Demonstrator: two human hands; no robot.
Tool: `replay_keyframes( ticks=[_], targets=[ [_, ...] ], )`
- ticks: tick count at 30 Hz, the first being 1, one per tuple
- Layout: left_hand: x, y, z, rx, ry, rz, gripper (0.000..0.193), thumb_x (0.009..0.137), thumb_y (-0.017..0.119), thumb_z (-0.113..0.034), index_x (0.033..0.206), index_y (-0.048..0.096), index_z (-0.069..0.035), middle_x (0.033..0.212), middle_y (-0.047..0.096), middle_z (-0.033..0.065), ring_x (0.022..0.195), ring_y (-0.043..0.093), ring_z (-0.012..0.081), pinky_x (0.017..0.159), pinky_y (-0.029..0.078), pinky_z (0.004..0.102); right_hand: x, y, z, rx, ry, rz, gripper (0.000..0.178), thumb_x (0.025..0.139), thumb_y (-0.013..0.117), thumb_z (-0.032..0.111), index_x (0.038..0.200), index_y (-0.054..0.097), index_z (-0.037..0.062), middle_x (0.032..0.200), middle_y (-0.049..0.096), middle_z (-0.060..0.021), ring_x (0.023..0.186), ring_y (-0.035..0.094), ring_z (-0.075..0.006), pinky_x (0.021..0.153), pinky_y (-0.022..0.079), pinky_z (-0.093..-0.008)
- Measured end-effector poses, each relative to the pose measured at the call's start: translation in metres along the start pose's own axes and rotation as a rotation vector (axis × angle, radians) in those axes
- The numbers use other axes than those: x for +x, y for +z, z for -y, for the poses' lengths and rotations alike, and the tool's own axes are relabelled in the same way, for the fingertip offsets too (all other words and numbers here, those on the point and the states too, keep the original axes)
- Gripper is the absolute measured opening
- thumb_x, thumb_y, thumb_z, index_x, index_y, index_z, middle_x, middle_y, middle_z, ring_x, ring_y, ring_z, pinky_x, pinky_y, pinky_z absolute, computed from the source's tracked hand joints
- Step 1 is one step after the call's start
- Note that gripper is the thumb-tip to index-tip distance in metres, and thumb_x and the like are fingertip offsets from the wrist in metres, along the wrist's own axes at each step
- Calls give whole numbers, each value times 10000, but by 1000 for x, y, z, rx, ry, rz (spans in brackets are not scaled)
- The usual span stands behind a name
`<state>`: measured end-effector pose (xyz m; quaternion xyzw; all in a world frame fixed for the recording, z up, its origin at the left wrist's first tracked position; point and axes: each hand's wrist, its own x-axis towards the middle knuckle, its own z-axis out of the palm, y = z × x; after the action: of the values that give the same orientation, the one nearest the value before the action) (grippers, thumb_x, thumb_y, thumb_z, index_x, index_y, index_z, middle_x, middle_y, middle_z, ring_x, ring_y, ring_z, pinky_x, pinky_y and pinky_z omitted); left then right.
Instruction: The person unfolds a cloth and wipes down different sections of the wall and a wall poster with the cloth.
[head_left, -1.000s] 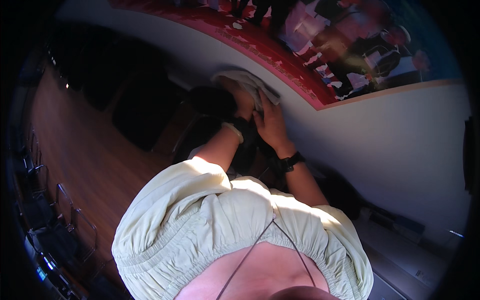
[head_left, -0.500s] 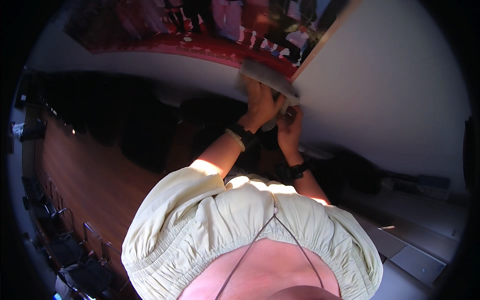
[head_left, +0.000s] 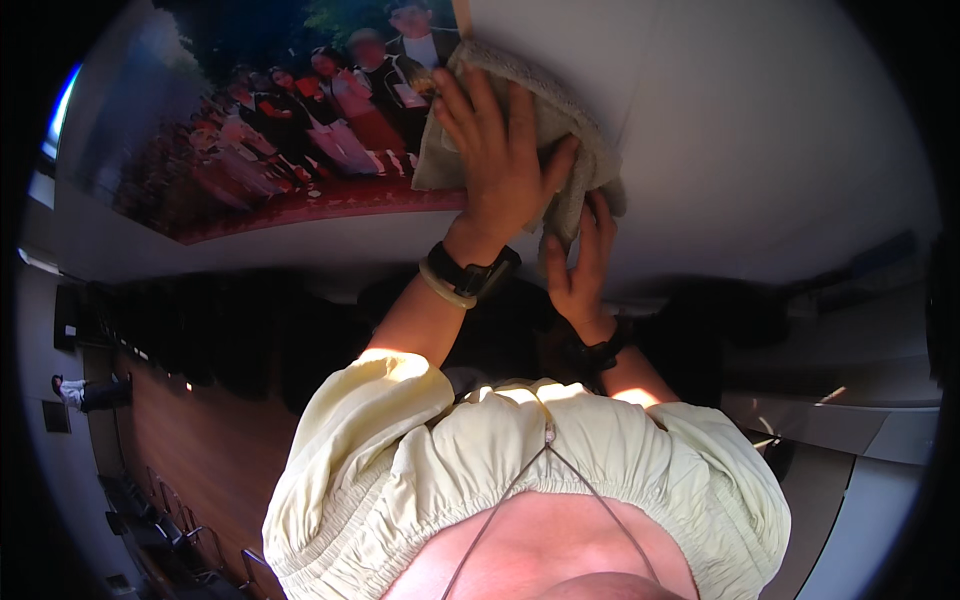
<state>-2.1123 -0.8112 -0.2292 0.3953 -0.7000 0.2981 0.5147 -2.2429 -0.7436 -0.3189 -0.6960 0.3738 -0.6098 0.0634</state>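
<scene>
A grey-beige cloth (head_left: pixel 556 104) lies against the right edge of a large group picture (head_left: pixel 330 130) and the white wall beside it. My left hand (head_left: pixel 497 165) presses flat on the cloth, its fingers stretched upward and spread, the thumb out to the right along a fold. Lower and to the right, my right hand (head_left: pixel 584 262) has its thumb and fingers about the hanging end of the cloth. Part of that grip is hidden by the folds. Both wrists wear dark bands, the left one with a pale bangle as well.
White wall (head_left: pixel 740 130) extends to the right of the picture. Dark shapes, too dim to name, line the wall's foot. Brown floor (head_left: pixel 200 430) and metal-framed chairs (head_left: pixel 170 530) are at the lower left. A person (head_left: pixel 90 392) appears at the far left. Pale panels (head_left: pixel 880 500) stand at right.
My view has shifted, showing more of the picture. Both hands and the cloth have moved up in view; the left hand now lies spread on the cloth at the picture's right edge.
</scene>
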Motion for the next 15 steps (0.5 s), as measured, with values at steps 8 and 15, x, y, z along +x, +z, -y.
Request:
replay_keyframes(
  ticks=[8,15],
  targets=[
    [94,-23,-14,40,15,-133,839,820,646,-438,1455,286,-25,1531,34,290,1400,-24,509,1043,84,686,113,-30,-10,-571,-427,-51,603,874,573,375,1340,460,9,1528,250,-139,1399,200,-330,1067,90,-613],
    [172,-48,-21,108,138,-204,764,831,629,-432,1445,329,-89,1525,137,221,1413,57,432,1070,98,645,252,-91,58,-854,-698,-271,730,821,609,310,1410,330,-19,1458,258,-298,1352,231,-481,1065,153,-630]
  ],
)
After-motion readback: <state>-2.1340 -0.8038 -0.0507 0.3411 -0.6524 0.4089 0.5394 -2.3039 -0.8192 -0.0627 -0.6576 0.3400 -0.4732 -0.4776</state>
